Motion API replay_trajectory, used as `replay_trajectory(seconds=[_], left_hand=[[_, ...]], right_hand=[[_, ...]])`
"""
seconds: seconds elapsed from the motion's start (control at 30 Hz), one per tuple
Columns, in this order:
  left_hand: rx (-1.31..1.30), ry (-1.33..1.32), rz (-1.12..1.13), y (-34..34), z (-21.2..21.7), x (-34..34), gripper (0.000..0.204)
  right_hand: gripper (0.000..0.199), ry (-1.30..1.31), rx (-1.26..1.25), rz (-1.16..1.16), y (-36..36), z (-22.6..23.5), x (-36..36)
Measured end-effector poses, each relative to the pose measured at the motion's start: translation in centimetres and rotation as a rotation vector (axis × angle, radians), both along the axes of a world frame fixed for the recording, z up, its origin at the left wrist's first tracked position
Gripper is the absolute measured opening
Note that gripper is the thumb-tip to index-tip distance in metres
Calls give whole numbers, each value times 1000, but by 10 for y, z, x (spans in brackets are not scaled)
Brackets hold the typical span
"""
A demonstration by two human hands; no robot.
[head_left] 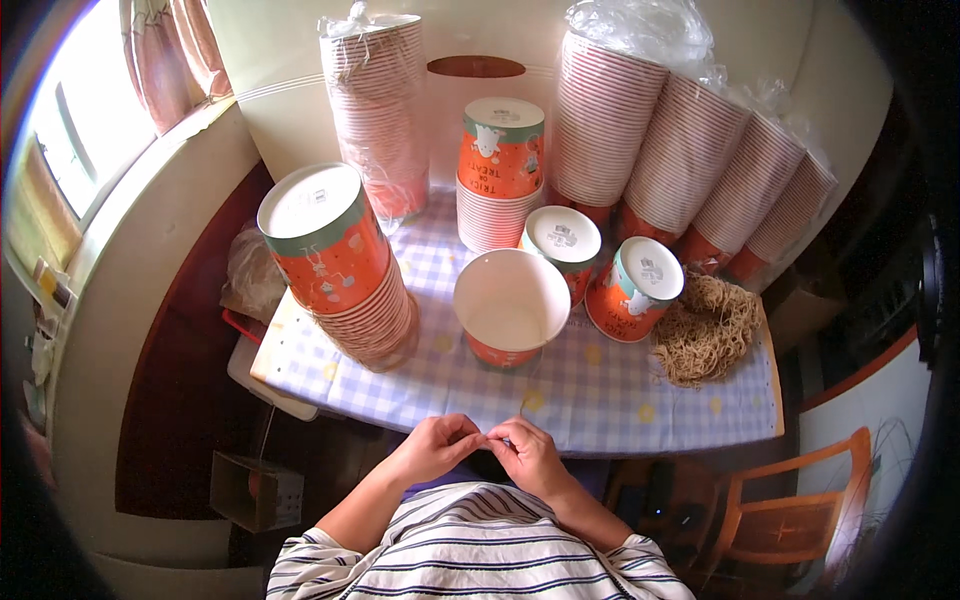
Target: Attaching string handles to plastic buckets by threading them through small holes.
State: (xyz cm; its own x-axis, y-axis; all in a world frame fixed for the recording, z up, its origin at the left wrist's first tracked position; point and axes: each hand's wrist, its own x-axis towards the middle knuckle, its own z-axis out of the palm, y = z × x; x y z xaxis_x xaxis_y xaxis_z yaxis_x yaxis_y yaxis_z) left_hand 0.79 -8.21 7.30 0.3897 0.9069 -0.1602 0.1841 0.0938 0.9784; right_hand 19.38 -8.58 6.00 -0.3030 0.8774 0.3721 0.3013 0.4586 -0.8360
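Small table under blue-checked cloth (600, 400) lies just beyond the hands. Open white-lined orange paper bucket (510, 305) stands upright past the fingertips. Left hand (432, 447) and right hand (528, 455) meet fingertip to fingertip, pinching together; anything pinched is too small to tell.

Open cup (511, 305) at the table's front edge: paper, smooth matt white interior. Stacked cups (345, 265): slightly glossy printed paper. Rear stacks' wrap (640, 25): thin crinkled clear plastic. Tablecloth (600, 390): smooth checked cloth. Shredded filler (705, 330): rough crinkled paper. Chair (790, 510): varnished wood.
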Motion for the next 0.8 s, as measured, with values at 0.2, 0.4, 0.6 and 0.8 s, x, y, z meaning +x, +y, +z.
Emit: replay_trajectory(seconds=[0.2, 0.4, 0.6, 0.8], left_hand=[[395, 174, -64, 3, 11, -6, 10], [628, 194, -15, 13, 22, -14, 7], [510, 179, 252, 37, 17, -17, 13], [408, -48, 377, 56, 14, -27, 15]], right_hand=[[12, 6, 84, 15, 4, 2, -4], [11, -37, 247, 22, 26, 26, -15], [11, -175, 433, -200, 70, 32, -33], [10, -389, 409, -179, 83, 24, -10]])
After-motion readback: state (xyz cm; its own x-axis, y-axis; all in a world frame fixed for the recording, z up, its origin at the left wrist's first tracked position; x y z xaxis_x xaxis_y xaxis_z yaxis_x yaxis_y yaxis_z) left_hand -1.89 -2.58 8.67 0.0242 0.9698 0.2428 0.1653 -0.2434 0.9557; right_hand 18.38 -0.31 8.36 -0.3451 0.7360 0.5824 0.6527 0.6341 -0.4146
